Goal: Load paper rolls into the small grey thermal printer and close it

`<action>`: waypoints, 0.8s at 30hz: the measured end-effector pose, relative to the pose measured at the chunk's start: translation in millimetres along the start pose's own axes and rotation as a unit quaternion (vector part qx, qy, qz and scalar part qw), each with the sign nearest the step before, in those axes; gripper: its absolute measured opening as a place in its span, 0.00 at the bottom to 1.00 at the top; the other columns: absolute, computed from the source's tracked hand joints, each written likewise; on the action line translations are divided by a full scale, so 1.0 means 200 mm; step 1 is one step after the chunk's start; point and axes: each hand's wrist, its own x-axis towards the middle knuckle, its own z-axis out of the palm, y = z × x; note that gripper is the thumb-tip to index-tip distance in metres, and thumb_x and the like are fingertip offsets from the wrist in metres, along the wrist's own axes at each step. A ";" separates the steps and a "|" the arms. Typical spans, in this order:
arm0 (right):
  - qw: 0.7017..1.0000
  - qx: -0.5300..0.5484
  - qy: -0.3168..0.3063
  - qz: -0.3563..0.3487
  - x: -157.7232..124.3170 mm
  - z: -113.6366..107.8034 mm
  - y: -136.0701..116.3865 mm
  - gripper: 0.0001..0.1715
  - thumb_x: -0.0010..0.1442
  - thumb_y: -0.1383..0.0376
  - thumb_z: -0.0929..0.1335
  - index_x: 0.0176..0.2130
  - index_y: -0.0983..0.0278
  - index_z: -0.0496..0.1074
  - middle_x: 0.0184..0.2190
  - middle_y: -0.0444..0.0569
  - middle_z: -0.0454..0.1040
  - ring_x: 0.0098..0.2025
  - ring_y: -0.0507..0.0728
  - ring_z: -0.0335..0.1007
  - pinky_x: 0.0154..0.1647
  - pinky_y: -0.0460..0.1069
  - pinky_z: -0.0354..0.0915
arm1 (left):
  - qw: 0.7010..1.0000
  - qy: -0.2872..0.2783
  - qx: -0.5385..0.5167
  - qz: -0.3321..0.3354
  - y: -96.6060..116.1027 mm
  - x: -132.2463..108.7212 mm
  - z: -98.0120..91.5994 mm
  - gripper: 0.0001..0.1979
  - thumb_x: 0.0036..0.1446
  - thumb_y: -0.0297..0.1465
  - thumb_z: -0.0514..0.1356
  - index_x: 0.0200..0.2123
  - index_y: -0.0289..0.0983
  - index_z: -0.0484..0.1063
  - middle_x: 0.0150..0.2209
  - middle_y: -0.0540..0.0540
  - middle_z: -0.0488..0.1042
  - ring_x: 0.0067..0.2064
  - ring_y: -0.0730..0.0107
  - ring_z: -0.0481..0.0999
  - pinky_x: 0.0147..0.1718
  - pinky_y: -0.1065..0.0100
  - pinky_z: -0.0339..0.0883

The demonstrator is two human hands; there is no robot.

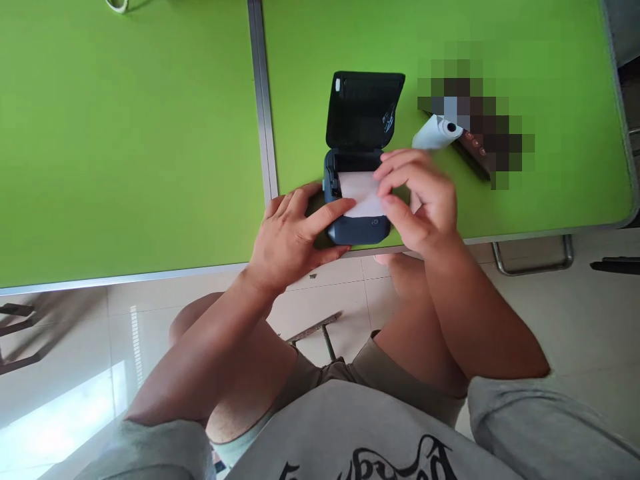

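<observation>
A small dark blue label printer (356,228) stands at the near edge of the green table (150,147), its black lid (364,110) swung up and open. A white strip of paper (361,193) lies over the printer's open bay. My left hand (290,237) rests against the printer's left side, index finger stretched onto the paper and thumb at the front corner. My right hand (417,200) pinches the paper's right edge with bent fingers.
A white paper roll (436,132) lies just right of the lid, beside a blurred-out dark object (475,123). A metal seam (261,100) splits the table in two. Something white (117,5) sits at the far left edge. Below are my knees and a tiled floor.
</observation>
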 end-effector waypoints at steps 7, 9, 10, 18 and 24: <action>0.990 0.043 0.083 0.101 -0.04 0.07 0.17 0.33 0.61 0.42 0.70 0.60 0.47 0.61 0.67 0.45 0.67 0.64 0.61 0.70 0.64 0.60 0.69 | 1.000 -0.007 -0.002 0.002 0.00 0.00 -0.01 0.29 0.61 0.50 0.68 0.63 0.54 0.70 0.64 0.36 0.69 0.64 0.45 0.71 0.59 0.46 0.65; 0.990 0.068 0.060 0.108 -0.03 0.09 0.19 0.41 0.60 0.42 0.70 0.65 0.45 0.53 0.71 0.45 0.65 0.67 0.60 0.68 0.67 0.59 0.66 | 1.000 -0.011 -0.001 0.001 0.00 0.00 -0.01 0.29 0.61 0.50 0.67 0.63 0.55 0.70 0.64 0.37 0.70 0.64 0.45 0.71 0.60 0.46 0.65; 0.989 0.084 0.051 0.108 -0.03 0.09 0.19 0.43 0.60 0.42 0.70 0.66 0.44 0.50 0.71 0.44 0.65 0.68 0.59 0.67 0.68 0.58 0.64 | 1.000 -0.012 0.000 0.000 0.00 0.00 -0.01 0.29 0.61 0.50 0.67 0.63 0.55 0.69 0.64 0.37 0.70 0.64 0.45 0.71 0.60 0.46 0.65; 0.968 0.199 0.141 0.053 0.02 0.08 0.23 0.36 0.60 0.42 0.69 0.62 0.48 0.60 0.46 0.45 0.76 0.51 0.60 0.75 0.57 0.58 0.70 | 1.000 0.012 -0.005 0.025 -0.03 0.00 0.02 0.30 0.60 0.50 0.68 0.63 0.54 0.68 0.64 0.37 0.70 0.64 0.45 0.71 0.58 0.47 0.65; 0.985 0.143 0.083 0.045 0.00 0.09 0.21 0.29 0.65 0.47 0.69 0.62 0.47 0.64 0.51 0.45 0.74 0.53 0.59 0.72 0.49 0.56 0.68 | 0.999 0.033 -0.011 0.033 -0.05 -0.01 0.04 0.29 0.61 0.53 0.66 0.63 0.54 0.69 0.64 0.38 0.70 0.63 0.47 0.72 0.58 0.48 0.66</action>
